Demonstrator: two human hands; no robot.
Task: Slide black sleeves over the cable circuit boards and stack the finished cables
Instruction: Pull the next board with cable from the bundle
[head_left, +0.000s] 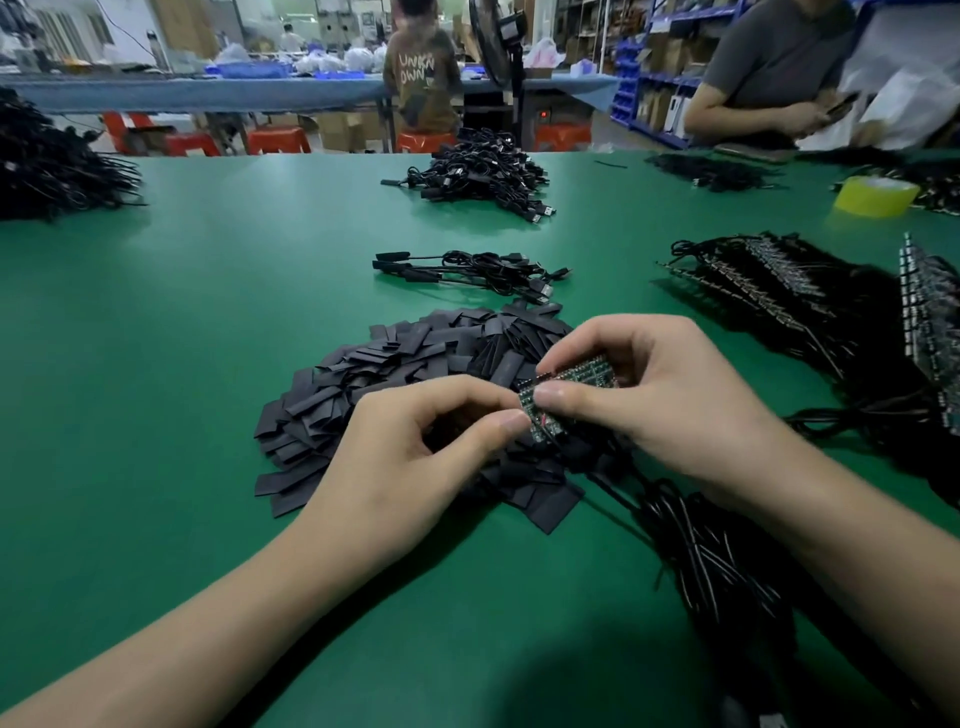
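A heap of flat black sleeves (363, 384) lies on the green table (208, 312) in front of me. Above its right side my right hand (665, 400) grips a row of small green circuit boards (566, 387), thumb on top. Their black cables (717, 551) trail down to the right. My left hand (415, 447) pinches the near end of the boards (535, 415) with thumb and forefinger. A few sleeved cables (467, 273) lie in a short stack behind the heap. A bigger pile of finished cables (488, 174) sits farther back.
Rows of bare boards with cables (769, 291) lie fanned out at the right. A yellow tape roll (875, 195) stands at the far right, and a black cable mound (47, 161) at the far left. One person (779, 67) stands at the far right corner, another (423, 78) beyond.
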